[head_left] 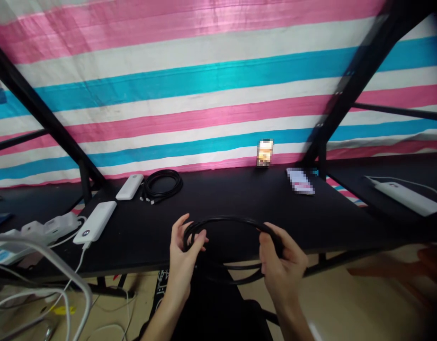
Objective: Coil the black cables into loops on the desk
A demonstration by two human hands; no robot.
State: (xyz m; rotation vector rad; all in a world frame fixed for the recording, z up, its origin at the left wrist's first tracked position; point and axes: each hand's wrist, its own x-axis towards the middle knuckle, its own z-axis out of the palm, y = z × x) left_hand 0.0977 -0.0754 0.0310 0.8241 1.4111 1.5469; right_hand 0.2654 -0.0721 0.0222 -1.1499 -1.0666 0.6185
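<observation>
At far left, one white power strip [40, 234] sat beside a white power bank [94, 221], one of three; a second power bank [129, 187] lay just behind it, next to a coiled black cable [163, 183] on the black desk [218, 194]. The left hand [183, 252] cupped the left end of another coil, the held cable [232, 218], two coils in all. This loop hung over the desk's near edge, its long axis running left to right between the hands; desktop stretched beyond it to a striped sheet [190, 111]. Behind its right end stood a pixelated upright object [264, 153]. The right hand [282, 263] gripped that end closely. Farther right came a pixelated flat object [300, 181], then the third power bank [410, 198] on a neighbouring surface.
</observation>
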